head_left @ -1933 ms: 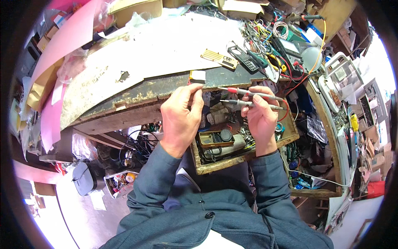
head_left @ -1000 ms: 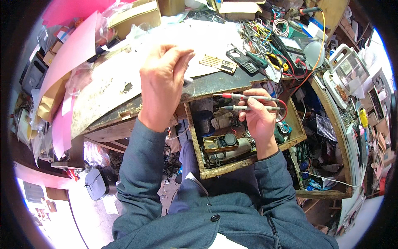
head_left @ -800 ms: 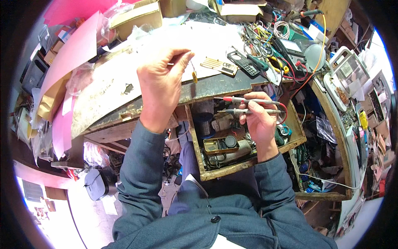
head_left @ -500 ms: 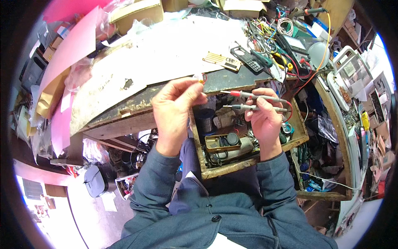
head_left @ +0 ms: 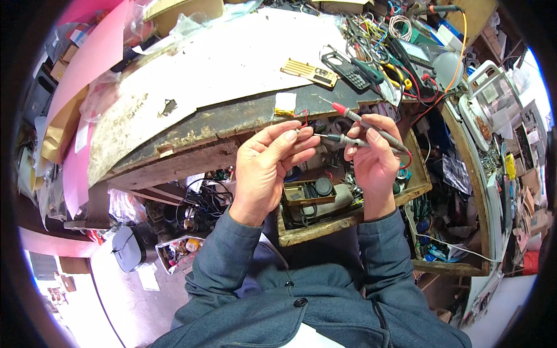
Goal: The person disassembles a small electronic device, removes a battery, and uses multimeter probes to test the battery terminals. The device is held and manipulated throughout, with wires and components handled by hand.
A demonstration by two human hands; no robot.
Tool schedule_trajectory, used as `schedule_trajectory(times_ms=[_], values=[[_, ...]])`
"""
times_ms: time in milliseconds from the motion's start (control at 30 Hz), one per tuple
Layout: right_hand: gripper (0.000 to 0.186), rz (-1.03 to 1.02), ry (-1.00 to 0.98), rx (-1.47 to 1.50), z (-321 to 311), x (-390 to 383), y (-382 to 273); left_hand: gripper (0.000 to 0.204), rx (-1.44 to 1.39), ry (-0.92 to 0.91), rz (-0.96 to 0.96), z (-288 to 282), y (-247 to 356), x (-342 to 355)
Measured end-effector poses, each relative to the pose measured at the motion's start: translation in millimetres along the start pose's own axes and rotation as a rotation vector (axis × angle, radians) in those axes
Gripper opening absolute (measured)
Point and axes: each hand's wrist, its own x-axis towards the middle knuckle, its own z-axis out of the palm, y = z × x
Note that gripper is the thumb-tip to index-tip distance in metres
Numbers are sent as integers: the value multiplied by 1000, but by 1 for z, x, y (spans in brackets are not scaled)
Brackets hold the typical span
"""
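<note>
A small flat battery pack (head_left: 285, 103), silvery white with a yellow edge, lies at the dark front edge of the workbench. From it a thin red wire lead (head_left: 306, 118) curves to my left hand (head_left: 264, 165), whose thumb and forefinger pinch the lead's end. My right hand (head_left: 376, 159) grips two test probes, one above the other. The red probe (head_left: 347, 112) points up and left, its tip free in the air. The black probe (head_left: 342, 139) has its metal tip right by my left fingertips; whether it touches the lead end is hidden.
An open wooden drawer (head_left: 322, 231) with parts and a small box (head_left: 310, 190) lies below my hands. On the bench are a white sheet (head_left: 232, 64), a gold-coloured plate (head_left: 310, 72), a dark handset shell (head_left: 346, 68), and tangled cables beside a meter (head_left: 413, 51).
The battery pack has come to rest on the bench edge. My left hand has moved down and right, now at the lead's end. The probes have spread apart, the black tip reaching my left fingers.
</note>
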Motion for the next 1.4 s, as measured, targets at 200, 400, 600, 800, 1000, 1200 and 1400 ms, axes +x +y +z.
schedule_trajectory(times_ms=[200, 400, 600, 800, 1000, 1200, 1400], values=[[25, -14, -19, -69, 2, -1, 2, 28, 74, -13, -4, -1, -3, 3], [24, -17, -24, -100, 4, -3, 2, 26, 113, -25, -18, -4, -7, 7], [23, -16, -11, -157, 7, -3, 3, 26, 120, -17, -35, -7, -11, 8], [20, -43, 25, -163, 10, -3, 3, 24, 146, -9, -17, 1, -11, 8], [20, -30, 31, -194, 10, -4, 2, 22, 253, -10, 84, -4, -16, 12], [21, -102, 85, -168, 7, -5, 1, 20, 392, 40, 245, 11, -22, 11], [24, -110, 112, -98, 5, -3, 1, 18, 470, 54, 311, 16, -20, 13]])
